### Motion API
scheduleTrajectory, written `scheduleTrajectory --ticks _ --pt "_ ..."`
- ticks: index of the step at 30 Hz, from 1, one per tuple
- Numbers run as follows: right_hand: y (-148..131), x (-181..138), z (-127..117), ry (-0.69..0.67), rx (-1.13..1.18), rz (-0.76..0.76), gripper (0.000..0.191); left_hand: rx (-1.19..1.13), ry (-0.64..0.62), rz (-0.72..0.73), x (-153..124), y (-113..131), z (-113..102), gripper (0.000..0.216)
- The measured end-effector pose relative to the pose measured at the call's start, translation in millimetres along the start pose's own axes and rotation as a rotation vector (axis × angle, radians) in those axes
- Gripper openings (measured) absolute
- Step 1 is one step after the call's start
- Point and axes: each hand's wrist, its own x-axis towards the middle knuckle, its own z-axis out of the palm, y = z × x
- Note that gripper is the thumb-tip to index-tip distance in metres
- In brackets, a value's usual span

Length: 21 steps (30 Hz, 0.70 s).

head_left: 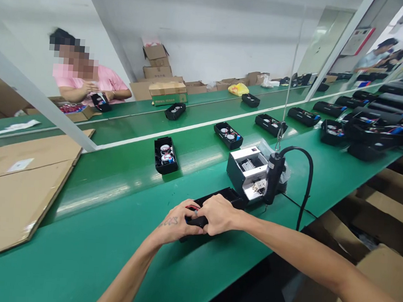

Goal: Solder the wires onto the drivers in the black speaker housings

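Observation:
My left hand [177,222] and my right hand [219,214] are close together over a black plastic case [219,195] on the green bench. Both grip a small black part [196,221] with a red wire showing beside it, and the fingers hide most of it. An electric screwdriver [273,178] hangs on its black cable just beyond my right hand, not touching it. Next to that stands a white and black screw feeder [246,172]. Further along, open black cases with round parts inside, such as one [165,155], stand in a row.
A flattened cardboard sheet [15,188] lies left of the bench, and open cardboard boxes [373,213] sit to the right. Beyond a glass partition [195,141], a person in a pink top [89,81] handles a black case [100,101] at a second green bench.

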Motion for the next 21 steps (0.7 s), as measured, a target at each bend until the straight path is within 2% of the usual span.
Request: scheduleTrajectory --ticks 4,7,9,10,12,14,15,16,17,18,19,21 --pt "-3.8 -4.9 0.8 -0.001 -0.021 -0.021 0.039 0.050 0.025 0.021 -5.8 3.2 2.9 0.017" --pt "-10.9 -24.6 3.0 0.022 -0.075 -0.048 0.029 0.109 0.057 0.030 -17.8 7.2 14.4 0.012" --pt "-13.2 -48.3 3.5 0.125 -0.016 -0.087 0.025 0.189 0.093 0.051 -26.7 4.7 28.5 0.010" --pt "-11.9 -62.4 3.2 0.250 0.060 -0.098 0.027 0.250 0.128 0.086 -30.6 1.3 36.8 0.010" --pt "-2.4 -91.7 2.0 0.654 0.236 -0.027 0.030 0.377 0.242 0.216 -36.3 -8.2 53.9 0.012" --pt "16.6 -116.8 0.2 1.126 0.275 0.166 0.021 0.472 0.383 0.370 -39.0 -17.7 68.5 0.016" --pt "28.7 -126.0 -0.9 1.319 0.246 0.292 0.018 0.498 0.449 0.432 -39.4 -21.2 73.9 0.018" --pt "41.6 -132.5 -1.9 1.424 0.221 0.411 0.024 0.513 0.504 0.479 -39.3 -23.6 77.9 0.020" --pt "54.5 -136.3 -2.9 1.441 0.216 0.511 0.035 0.519 0.547 0.509 -38.9 -24.8 80.5 0.025" --pt "66.6 -137.6 -3.7 1.395 0.235 0.579 0.045 0.520 0.576 0.527 -38.4 -25.0 81.8 0.029" --pt "77.3 -136.9 -4.2 1.311 0.280 0.618 0.052 0.519 0.593 0.537 -37.9 -24.6 82.2 0.033" --pt "93.0 -131.8 -2.7 1.161 0.423 0.629 0.054 0.519 0.605 0.542 -37.2 -22.7 81.7 0.035"
